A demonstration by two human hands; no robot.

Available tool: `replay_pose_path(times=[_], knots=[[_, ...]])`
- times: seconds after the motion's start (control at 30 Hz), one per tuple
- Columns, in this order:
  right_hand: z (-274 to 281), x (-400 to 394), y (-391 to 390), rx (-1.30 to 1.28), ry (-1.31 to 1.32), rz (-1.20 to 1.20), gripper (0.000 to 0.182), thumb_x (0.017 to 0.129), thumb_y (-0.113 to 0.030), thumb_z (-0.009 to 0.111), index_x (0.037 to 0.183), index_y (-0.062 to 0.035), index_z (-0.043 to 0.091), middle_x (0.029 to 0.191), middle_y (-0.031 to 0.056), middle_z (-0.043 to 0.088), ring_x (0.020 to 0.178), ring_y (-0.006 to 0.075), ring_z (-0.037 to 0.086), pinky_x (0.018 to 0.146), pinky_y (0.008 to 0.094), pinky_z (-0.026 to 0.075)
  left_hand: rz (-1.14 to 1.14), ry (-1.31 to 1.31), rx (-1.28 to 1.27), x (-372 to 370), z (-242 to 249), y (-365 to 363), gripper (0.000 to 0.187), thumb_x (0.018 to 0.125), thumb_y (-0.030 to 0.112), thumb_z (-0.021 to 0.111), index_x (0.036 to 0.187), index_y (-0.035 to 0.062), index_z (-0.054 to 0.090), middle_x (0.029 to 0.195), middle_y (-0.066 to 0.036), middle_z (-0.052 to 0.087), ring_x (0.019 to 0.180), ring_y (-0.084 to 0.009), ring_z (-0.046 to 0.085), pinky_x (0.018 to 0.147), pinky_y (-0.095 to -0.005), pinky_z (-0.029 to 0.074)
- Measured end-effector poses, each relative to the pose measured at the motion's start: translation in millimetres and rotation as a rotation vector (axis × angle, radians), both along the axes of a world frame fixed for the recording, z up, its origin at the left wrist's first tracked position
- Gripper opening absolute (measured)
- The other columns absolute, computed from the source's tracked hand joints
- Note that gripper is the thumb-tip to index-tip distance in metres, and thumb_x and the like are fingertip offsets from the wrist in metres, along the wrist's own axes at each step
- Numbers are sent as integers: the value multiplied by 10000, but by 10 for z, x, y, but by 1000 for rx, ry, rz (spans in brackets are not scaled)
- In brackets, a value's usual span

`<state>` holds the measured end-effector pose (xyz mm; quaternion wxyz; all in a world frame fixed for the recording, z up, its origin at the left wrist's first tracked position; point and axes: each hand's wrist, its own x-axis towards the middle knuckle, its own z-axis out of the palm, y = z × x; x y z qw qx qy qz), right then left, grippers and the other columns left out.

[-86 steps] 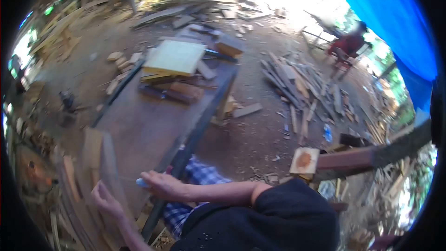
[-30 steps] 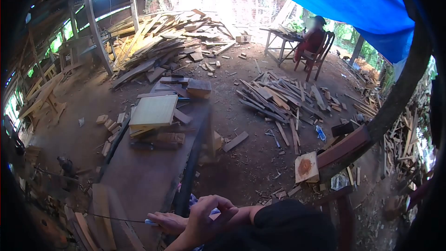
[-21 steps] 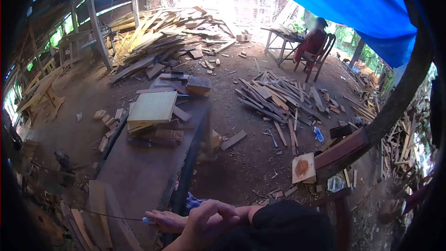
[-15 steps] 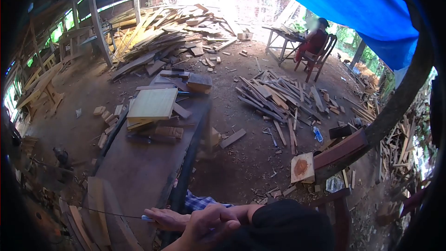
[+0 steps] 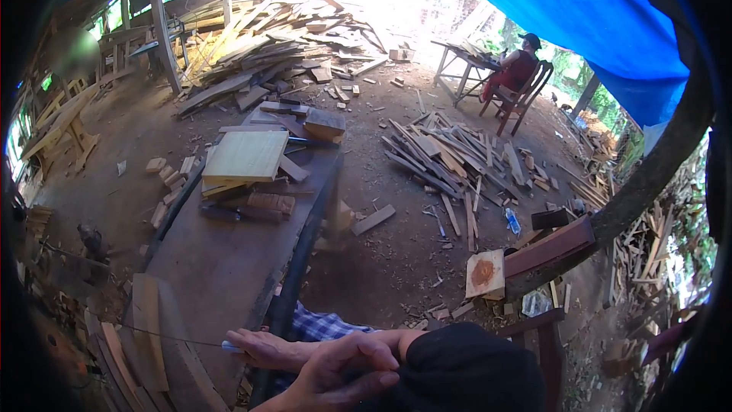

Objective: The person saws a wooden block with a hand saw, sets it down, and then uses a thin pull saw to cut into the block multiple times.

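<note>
My right hand reaches left over the near end of the dark workbench. It grips a small pale blue handle, from which a thin dark wire or blade runs left across an upright wood plank. My left hand lies closer to me, fingers curled over my right forearm beside the black sleeve. I see nothing in its fingers. A checked cloth shows under my arms.
A yellow board lies on stacked wood blocks at the bench's far half. Scrap timber piles cover the dirt floor. A person in red sits at a table far right, under a blue tarp.
Since 2.9 s ago my view has lifted and my left hand has left the plank for my right forearm. Over the last second both hands drifted slightly left; the handle stays gripped.
</note>
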<state>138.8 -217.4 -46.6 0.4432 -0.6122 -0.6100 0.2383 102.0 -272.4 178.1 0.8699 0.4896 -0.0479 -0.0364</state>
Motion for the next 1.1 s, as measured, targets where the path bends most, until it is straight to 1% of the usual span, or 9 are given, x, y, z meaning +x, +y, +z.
replay_pose_path(times=[0.33,0.43,0.57,0.6,0.67,0.7,0.77,0.93,1.1], knots=[[190,54,-86,-25,23,3,284,908,-152,611,1106,-59,431,938,188,568,894,405,602,710,480,470,-67,-157,86,-118,-46,50,176,913,180,619,939,9,650,877,-80,655,891,-183,599,902,-363,396],[159,27,-45,14,44,-12,294,905,-163,614,1106,-95,412,973,216,562,875,457,602,712,515,497,-62,-202,-81,-203,-108,16,217,912,196,631,978,-9,652,909,-93,660,910,-195,593,913,-378,388],[236,58,-43,-15,101,21,130,908,-127,597,979,-60,510,854,209,579,826,420,594,685,467,466,-3,-390,-42,-339,-165,22,257,917,221,646,1017,-16,642,968,-111,632,949,-208,563,869,-355,394],[75,27,10,27,333,9,126,896,-119,607,965,-60,520,837,209,581,812,405,601,686,461,468,-29,-415,-182,-400,-174,-16,223,927,193,644,1042,2,642,940,-83,609,887,-168,558,802,-307,412],[24,-7,42,32,295,-9,143,884,-120,630,950,-55,521,812,210,589,775,378,616,670,454,474,-22,-465,-332,-561,-69,26,207,932,200,654,1045,27,653,907,-65,611,847,-151,569,757,-309,442],[125,58,25,61,20,-24,166,883,-130,641,948,-49,512,803,213,595,752,366,624,653,451,480,89,-480,-293,-652,-83,72,207,932,200,654,1045,27,653,907,-65,611,847,-151,569,757,-309,442],[7,66,51,-33,121,-8,203,896,-157,648,949,-29,499,835,238,587,758,468,569,638,457,470,79,-550,-82,-834,-168,183,265,922,237,649,1018,-10,638,959,-89,590,912,-210,548,829,-334,401],[174,46,30,72,-58,19,233,914,-169,641,906,-16,465,791,250,588,738,484,584,604,463,469,425,-792,-49,-1061,-24,-47,210,929,211,659,1004,16,662,900,-83,627,851,-188,584,767,-334,446],[177,64,-14,92,-53,66,250,919,-179,640,910,-14,451,758,245,579,710,481,586,583,471,455,443,-791,168,-1304,-8,-122,209,930,226,657,950,19,666,880,-79,622,833,-213,588,781,-367,444]])
